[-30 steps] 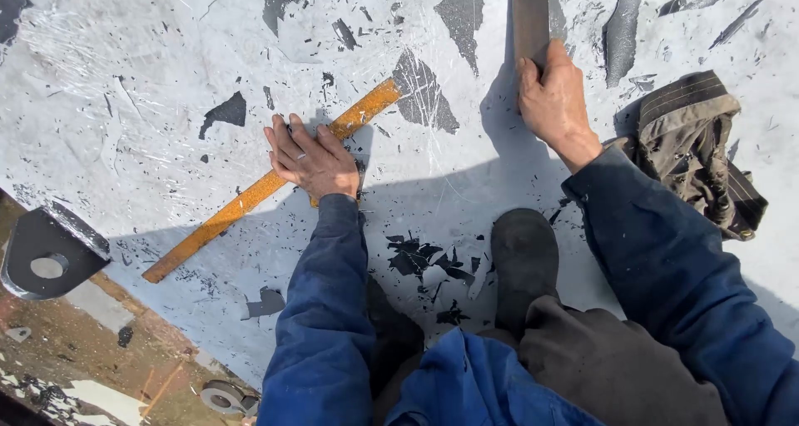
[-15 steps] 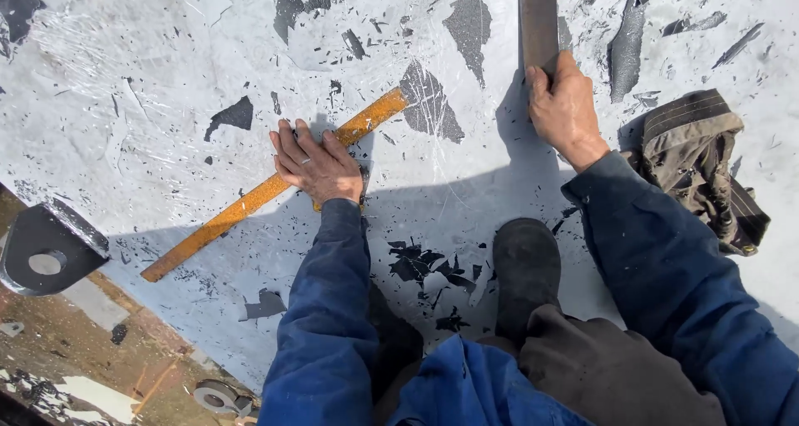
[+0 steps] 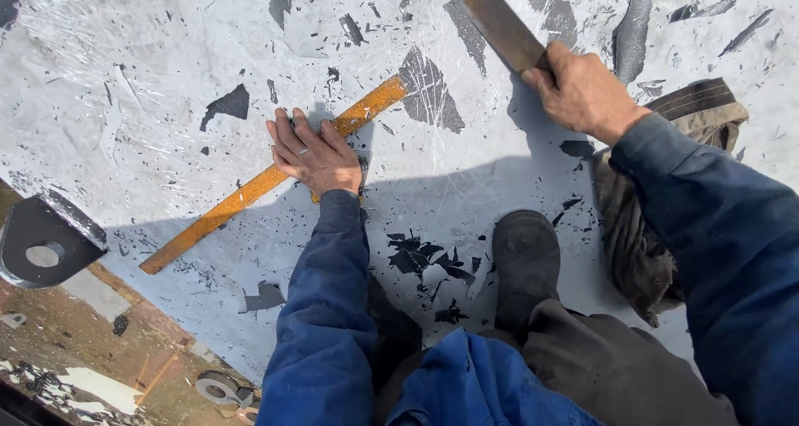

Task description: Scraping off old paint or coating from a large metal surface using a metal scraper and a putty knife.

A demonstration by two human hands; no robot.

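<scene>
My left hand (image 3: 312,153) lies flat, fingers spread, on a long rusty orange metal strip (image 3: 241,195) that runs diagonally across a grey painted metal surface (image 3: 125,118). My right hand (image 3: 583,89) grips the handle end of a flat dark scraper blade (image 3: 502,28), which slants up to the left with its tip on the paint. Dark bare patches (image 3: 429,89) show where paint has come off. Loose dark paint flakes (image 3: 424,258) lie near my black boot (image 3: 524,264).
A crumpled brownish rag (image 3: 641,226) lies at the right under my right arm. A dark metal lug with a round hole (image 3: 42,243) sticks out at the left edge. Below the painted surface's edge is rusty ground with a grey ring-shaped part (image 3: 218,387).
The scraper blade has swung from nearly upright to slanting up-left, and my right hand has shifted with it. My left hand stays pressed on the orange strip.
</scene>
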